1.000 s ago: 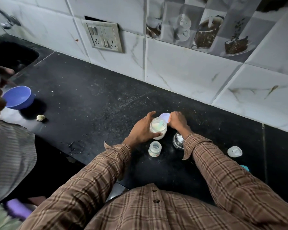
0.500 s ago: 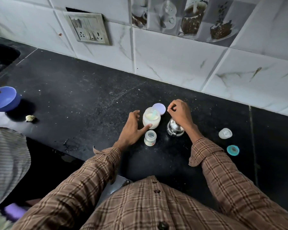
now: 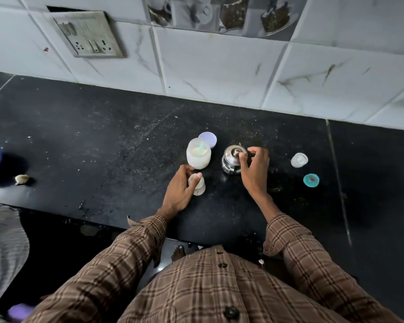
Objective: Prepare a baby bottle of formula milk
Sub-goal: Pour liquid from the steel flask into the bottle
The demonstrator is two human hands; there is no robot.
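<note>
Left hand [image 3: 180,192] now grips upright bottle [image 3: 197,184].

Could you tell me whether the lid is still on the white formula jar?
No, the white formula jar stands open with a scoop visible inside, and its lilac lid lies on the counter just behind it.

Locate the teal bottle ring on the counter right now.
Head view: the teal ring lies flat on the black counter at the right, just in front of the clear cap and right of the right hand.
</note>
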